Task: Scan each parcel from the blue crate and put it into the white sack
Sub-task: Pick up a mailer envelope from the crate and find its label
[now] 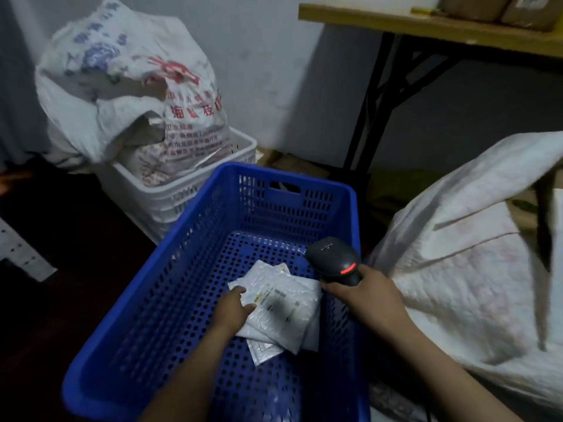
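parcel [281,310] label blurred, white sack [469,287] cut off right

The crate [195,269] stands in the middle. In it, toward its right, lie the parcels [283,303], overlapping, with the left hand [234,309] holding their left edge. The right hand [368,296] holds the scanner [333,258] just behind them, by the crate's right wall. The sack [463,284] lies right of the crate. Behind-left, a basket [195,193] holds a bag [128,95]. Behind-right, boxes [499,7] sit on the tabletop [426,28].

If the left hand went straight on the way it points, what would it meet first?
The top white parcel: the left hand seems to rest on its edge, with the label just ahead; depth is unclear.
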